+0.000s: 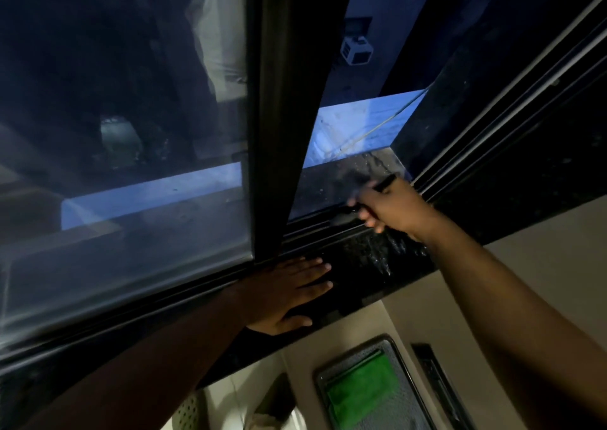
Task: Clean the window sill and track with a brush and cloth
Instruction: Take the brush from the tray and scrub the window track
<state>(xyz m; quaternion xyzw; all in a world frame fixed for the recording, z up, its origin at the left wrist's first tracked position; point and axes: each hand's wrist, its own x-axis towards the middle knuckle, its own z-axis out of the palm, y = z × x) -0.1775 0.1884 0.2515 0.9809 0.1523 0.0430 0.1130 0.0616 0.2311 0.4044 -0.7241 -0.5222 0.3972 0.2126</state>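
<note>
My right hand [391, 204] is closed around a thin dark brush [386, 181], whose handle end sticks out above the hand while its head is hidden, blurred, down at the window track [315, 229]. My left hand [289, 293] lies flat, fingers spread, on the dark polished sill [371, 265] just in front of the sliding sash frame [279, 134]. The sill shows wet streaks and droplets near my right wrist. A green cloth [361, 393] lies in a dark tray below the sill.
The sliding glass pane [124, 134] covers the left half; the right half is open to a pale outer ledge [361, 124]. The dark tray [323, 369] rests on a light surface beneath the sill, with a dark strip [433, 377] beside it.
</note>
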